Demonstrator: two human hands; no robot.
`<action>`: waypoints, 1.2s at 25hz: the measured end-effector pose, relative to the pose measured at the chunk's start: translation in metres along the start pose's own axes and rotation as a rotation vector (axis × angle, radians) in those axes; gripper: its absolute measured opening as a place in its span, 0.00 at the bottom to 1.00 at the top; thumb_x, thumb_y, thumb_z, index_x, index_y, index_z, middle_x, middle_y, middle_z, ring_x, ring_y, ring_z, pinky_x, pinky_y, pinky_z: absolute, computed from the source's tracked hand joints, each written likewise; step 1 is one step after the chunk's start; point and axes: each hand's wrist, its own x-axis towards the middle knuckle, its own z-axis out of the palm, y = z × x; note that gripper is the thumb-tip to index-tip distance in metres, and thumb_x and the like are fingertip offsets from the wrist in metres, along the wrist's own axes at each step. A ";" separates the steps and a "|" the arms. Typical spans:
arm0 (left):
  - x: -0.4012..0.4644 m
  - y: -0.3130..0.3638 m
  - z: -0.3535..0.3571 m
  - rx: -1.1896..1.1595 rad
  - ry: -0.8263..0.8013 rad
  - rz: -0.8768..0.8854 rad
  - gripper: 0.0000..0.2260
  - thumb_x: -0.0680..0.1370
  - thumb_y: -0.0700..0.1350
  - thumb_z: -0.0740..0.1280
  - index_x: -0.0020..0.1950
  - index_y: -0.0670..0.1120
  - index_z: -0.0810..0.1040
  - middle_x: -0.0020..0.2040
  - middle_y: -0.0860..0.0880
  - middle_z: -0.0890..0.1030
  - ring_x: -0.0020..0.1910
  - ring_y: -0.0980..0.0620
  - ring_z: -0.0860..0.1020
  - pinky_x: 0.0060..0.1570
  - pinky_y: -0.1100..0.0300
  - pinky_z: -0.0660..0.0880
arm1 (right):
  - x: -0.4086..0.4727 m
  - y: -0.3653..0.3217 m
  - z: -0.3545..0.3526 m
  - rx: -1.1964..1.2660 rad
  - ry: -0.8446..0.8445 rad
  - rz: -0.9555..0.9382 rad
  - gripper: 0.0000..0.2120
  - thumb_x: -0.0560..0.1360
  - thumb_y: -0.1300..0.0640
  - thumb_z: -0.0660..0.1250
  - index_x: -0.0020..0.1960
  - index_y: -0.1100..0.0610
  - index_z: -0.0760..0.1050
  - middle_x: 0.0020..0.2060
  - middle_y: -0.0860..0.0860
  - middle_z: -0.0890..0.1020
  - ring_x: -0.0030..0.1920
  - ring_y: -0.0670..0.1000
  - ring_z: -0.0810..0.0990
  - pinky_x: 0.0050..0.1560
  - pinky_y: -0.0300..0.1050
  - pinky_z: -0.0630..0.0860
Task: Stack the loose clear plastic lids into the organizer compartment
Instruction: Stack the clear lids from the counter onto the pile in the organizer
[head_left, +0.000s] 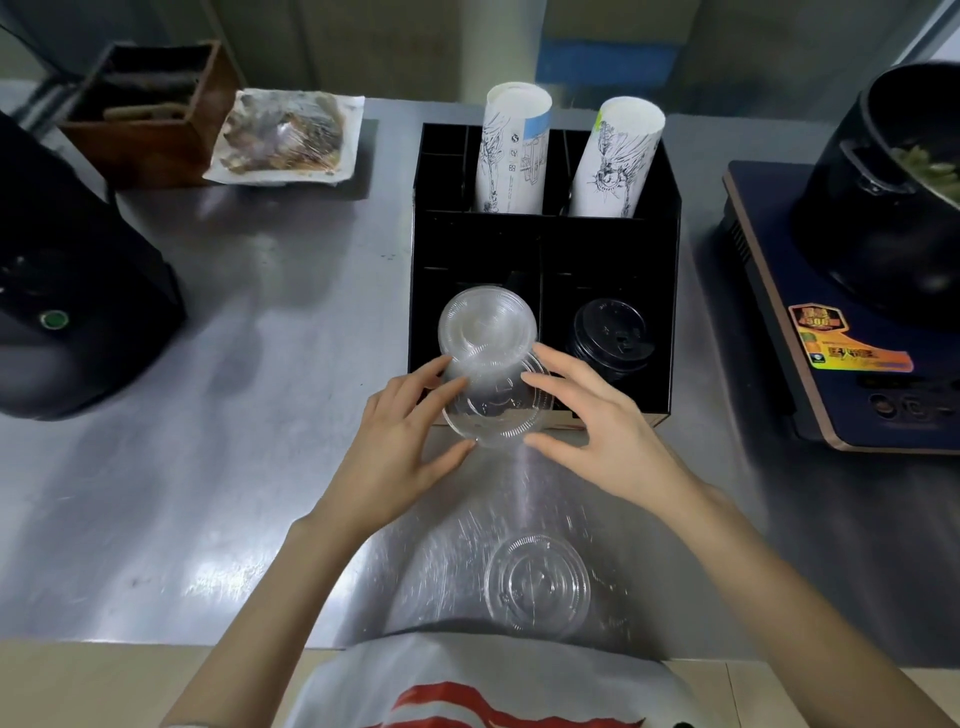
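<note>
A black organizer (660, 249) stands on the steel counter. Its front left compartment holds a stack of clear plastic lids (485, 325). Just in front of that compartment, both hands hold another bunch of clear lids (501, 405) between them. My left hand (402, 441) grips its left edge with thumb and fingers. My right hand (597, 431) grips its right edge. One loose clear lid (537, 584) lies flat on the counter close to my body.
Black lids (610, 332) fill the front right compartment; two paper cup stacks (517, 150) stand in the back ones. A black appliance (67, 291) sits left, an induction cooker (831, 332) with a black pot (883, 208) right. A wooden box (150, 109) and wrapped tray (285, 137) sit behind.
</note>
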 end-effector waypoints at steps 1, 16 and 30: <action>0.005 -0.001 -0.001 0.006 0.003 -0.001 0.24 0.71 0.55 0.61 0.63 0.43 0.71 0.65 0.41 0.70 0.56 0.49 0.68 0.52 0.52 0.63 | 0.005 -0.001 -0.003 -0.008 0.008 -0.001 0.25 0.70 0.55 0.69 0.66 0.54 0.67 0.69 0.43 0.61 0.67 0.38 0.60 0.67 0.28 0.54; 0.064 -0.027 -0.008 0.143 -0.010 -0.048 0.26 0.69 0.55 0.58 0.62 0.42 0.72 0.64 0.40 0.72 0.57 0.45 0.63 0.53 0.50 0.59 | 0.067 0.006 -0.012 -0.058 -0.031 0.073 0.22 0.73 0.56 0.66 0.66 0.54 0.66 0.73 0.51 0.59 0.73 0.50 0.57 0.69 0.39 0.54; 0.063 -0.020 0.008 0.178 0.017 -0.134 0.30 0.67 0.63 0.60 0.59 0.42 0.74 0.61 0.39 0.73 0.57 0.45 0.64 0.56 0.50 0.55 | 0.061 0.009 0.001 -0.107 0.015 0.061 0.22 0.72 0.56 0.68 0.64 0.58 0.68 0.71 0.55 0.63 0.72 0.53 0.58 0.71 0.46 0.53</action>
